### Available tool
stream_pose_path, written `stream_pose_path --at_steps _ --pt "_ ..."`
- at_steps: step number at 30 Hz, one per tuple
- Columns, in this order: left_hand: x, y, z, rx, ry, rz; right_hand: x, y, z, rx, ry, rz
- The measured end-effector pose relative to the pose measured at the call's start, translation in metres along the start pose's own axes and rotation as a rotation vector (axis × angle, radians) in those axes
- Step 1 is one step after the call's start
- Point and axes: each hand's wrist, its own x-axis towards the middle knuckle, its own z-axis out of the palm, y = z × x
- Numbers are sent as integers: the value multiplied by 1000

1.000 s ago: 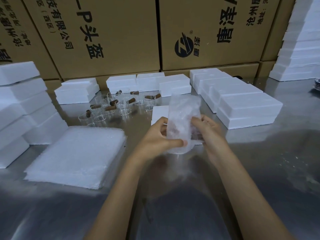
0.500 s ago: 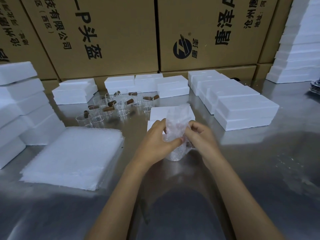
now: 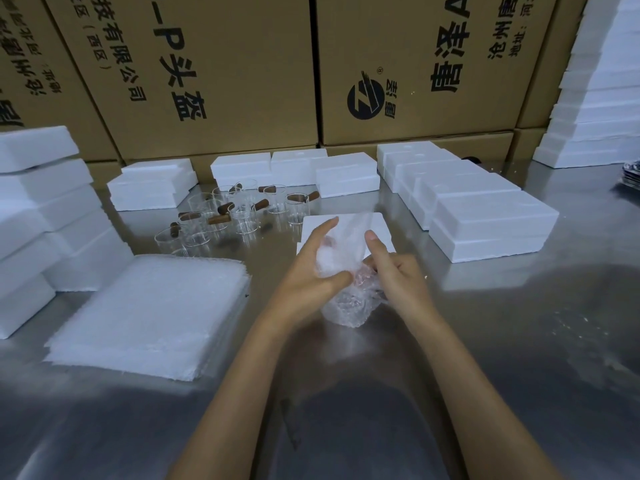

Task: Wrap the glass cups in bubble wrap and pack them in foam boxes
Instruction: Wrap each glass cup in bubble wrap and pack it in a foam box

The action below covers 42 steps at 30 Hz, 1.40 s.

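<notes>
Both hands hold a bubble-wrapped cup (image 3: 349, 299) just above the steel table (image 3: 485, 341), in front of an open foam box (image 3: 377, 225): the left hand (image 3: 311, 271) cups the bundle's left side, thumb pressed against the wrap and fingers reaching up over the loose sheet, while the right hand (image 3: 398, 275) grips its right side with curled fingers, the forefinger pointing up. To the left lies a stack of bubble wrap (image 3: 145, 317). Behind it bare cups (image 3: 239, 216) with brown handles stand clustered, with closed foam boxes (image 3: 485, 220) around and cartons (image 3: 242, 64) behind.
</notes>
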Motion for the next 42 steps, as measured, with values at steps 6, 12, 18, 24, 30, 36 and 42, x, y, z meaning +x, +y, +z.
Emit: stream_pose_path --at_steps 6,12,18,24,30,36,42 --pt "2 2 3 105 17 72 -2 1 2 86 88 -70" --pt "2 -3 4 369 72 135 -2 -12 -11 156 14 -124" --pt "-2 0 3 491 5 53 -9 -8 0 -267 -45 -298" --pt "-2 10 -17 112 28 -35 -11 3 5 -564 -145 -328" --pt "-1 9 -21 316 -25 -2 -13 5 11 -645 -134 -342" --pt "-2 1 -8 673 -47 -7 -11 1 7 -505 23 -316" --pt "-2 1 2 876 -115 63 -10 -3 5 -127 20 -318"
